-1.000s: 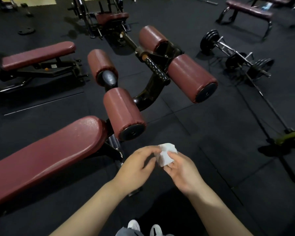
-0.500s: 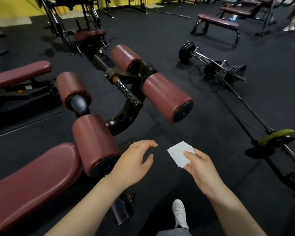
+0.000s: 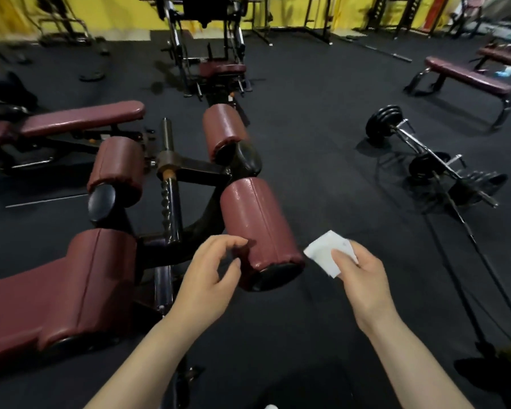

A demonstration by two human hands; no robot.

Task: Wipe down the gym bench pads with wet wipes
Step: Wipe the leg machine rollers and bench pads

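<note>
Folded wet wipe (image 3: pixel 326 255) pinched in rt hand (image 3: pixel 363 278), lt hand (image 3: pixel 210 278) loose-fingered, holding nothing, beside near roller pad (image 3: pixel 257 228).

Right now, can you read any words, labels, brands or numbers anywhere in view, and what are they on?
No text can be read.
Wipe in the right hand: plain white, only a faint grey speck, no print.
Roller pads and bench pad: bare maroon vinyl, no labels.
Weight plates: any markings too small and dark to read.
Back wall: yellow, blurred, no sign readable.
</note>
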